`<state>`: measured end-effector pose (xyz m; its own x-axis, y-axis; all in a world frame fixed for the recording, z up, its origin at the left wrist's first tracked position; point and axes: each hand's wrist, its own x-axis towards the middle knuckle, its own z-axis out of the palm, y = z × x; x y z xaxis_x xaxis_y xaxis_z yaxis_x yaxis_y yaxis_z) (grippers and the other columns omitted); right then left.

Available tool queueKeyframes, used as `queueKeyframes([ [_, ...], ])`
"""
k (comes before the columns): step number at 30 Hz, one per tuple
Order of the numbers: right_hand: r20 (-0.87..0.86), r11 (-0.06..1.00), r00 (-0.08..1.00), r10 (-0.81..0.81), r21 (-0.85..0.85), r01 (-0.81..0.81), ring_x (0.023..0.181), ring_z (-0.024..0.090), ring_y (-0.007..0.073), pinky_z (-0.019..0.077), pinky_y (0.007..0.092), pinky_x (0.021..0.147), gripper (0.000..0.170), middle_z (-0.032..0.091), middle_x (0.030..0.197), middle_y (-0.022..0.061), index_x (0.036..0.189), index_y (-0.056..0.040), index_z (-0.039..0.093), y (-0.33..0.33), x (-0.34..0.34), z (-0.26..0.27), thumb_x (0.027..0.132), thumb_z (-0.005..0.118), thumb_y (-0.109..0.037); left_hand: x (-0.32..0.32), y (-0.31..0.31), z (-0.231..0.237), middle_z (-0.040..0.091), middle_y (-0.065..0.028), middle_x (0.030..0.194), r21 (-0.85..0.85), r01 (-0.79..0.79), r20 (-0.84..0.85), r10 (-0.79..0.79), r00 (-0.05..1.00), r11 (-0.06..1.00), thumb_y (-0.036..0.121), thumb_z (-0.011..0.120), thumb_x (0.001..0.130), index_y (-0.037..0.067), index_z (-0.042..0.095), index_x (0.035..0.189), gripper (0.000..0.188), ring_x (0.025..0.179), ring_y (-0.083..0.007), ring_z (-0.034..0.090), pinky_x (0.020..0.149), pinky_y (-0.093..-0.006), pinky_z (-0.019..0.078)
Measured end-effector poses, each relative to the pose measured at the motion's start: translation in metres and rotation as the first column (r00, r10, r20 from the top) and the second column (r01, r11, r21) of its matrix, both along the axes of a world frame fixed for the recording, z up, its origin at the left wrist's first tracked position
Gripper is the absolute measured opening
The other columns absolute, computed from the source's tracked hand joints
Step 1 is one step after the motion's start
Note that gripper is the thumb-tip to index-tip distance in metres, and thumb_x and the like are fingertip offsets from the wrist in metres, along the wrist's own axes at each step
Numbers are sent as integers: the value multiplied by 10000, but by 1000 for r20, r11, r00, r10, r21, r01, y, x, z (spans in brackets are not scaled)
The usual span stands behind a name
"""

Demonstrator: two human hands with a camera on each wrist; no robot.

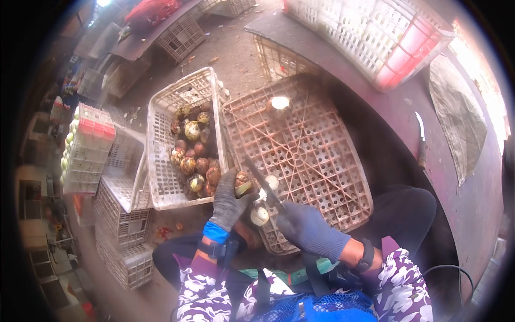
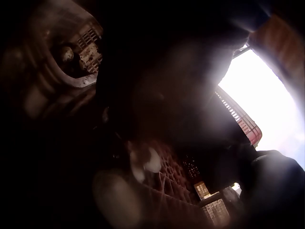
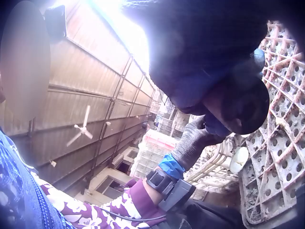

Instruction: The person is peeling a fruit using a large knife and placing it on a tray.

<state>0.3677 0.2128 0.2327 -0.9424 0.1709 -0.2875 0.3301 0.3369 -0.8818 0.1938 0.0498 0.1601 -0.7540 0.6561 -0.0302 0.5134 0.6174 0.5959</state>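
Observation:
My left hand (image 1: 230, 201), in a grey glove, holds a round brown bulb (image 1: 242, 178) with a greenish cut patch, at the near corner of a white crate (image 1: 155, 155). Unpeeled brown and yellowish bulbs (image 1: 191, 130) fill part of that crate. In the blue-gloved right hand (image 1: 311, 228) is a knife (image 1: 264, 181), its dark blade pointing up and left beside the held bulb. Pale peeled bulbs (image 1: 259, 216) lie by the left edge of an upturned, pinkish-stained crate (image 1: 322, 161). Glove and shadow hide most of the grip in the left wrist view.
At the far end of the upturned crate sits another white bulb (image 1: 279, 102). To the right, a dark table (image 1: 399, 121) bears a second knife (image 1: 421, 142), a grey cloth (image 1: 456, 118) and a large white-and-red crate (image 1: 370, 37). Stacked crates (image 1: 120, 214) stand at the left.

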Motion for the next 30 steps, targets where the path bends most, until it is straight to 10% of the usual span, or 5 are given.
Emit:
queueKeyframes([
  [13, 119, 980, 993, 3, -198, 20, 831, 600, 417, 477, 470, 747, 315, 601, 852, 254, 907, 26, 572, 10, 0, 2, 832, 599, -279, 4, 10, 8, 486, -227, 1246, -85, 20, -14, -22, 1000, 996, 231, 862, 580, -18, 439, 1299, 871, 1181, -358, 477, 1020, -398, 391],
  [16, 57, 992, 998, 27, -125, -20, 619, 594, 159, 487, 319, 587, 293, 609, 682, 129, 1007, 26, 582, 11, 1, -4, 888, 551, -240, 4, 10, 7, 483, -217, 1223, -60, 49, -67, -53, 996, 997, 203, 849, 582, -9, 447, 1279, 832, 1137, -362, 493, 981, -400, 420],
  [19, 103, 984, 992, 73, -170, -54, 581, 588, 159, 481, 311, 555, 307, 601, 655, 126, 1046, 33, 587, 15, -6, -1, 887, 541, -225, 4, 13, 11, 498, -221, 1216, -54, 56, -38, -58, 998, 997, 199, 845, 583, -9, 450, 1280, 828, 1139, -366, 496, 988, -405, 412],
  [24, 80, 996, 995, 60, -65, -55, 557, 609, 198, 491, 331, 550, 304, 602, 645, 142, 1026, 37, 600, 12, -31, -14, 870, 544, -218, 4, 13, 11, 513, -223, 1203, -59, 80, -81, -85, 993, 995, 188, 809, 618, -9, 454, 1276, 773, 1133, -373, 501, 986, -415, 410],
  [30, 48, 999, 998, 34, 7, -35, 867, 610, 431, 482, 476, 793, 339, 611, 863, 304, 854, 88, 615, 4, -50, -26, 822, 566, -246, 5, 7, 0, 492, -222, 1233, -62, 105, -139, -112, 984, 993, 160, 775, 642, -7, 443, 1294, 751, 1156, -381, 478, 1006, -416, 394],
])
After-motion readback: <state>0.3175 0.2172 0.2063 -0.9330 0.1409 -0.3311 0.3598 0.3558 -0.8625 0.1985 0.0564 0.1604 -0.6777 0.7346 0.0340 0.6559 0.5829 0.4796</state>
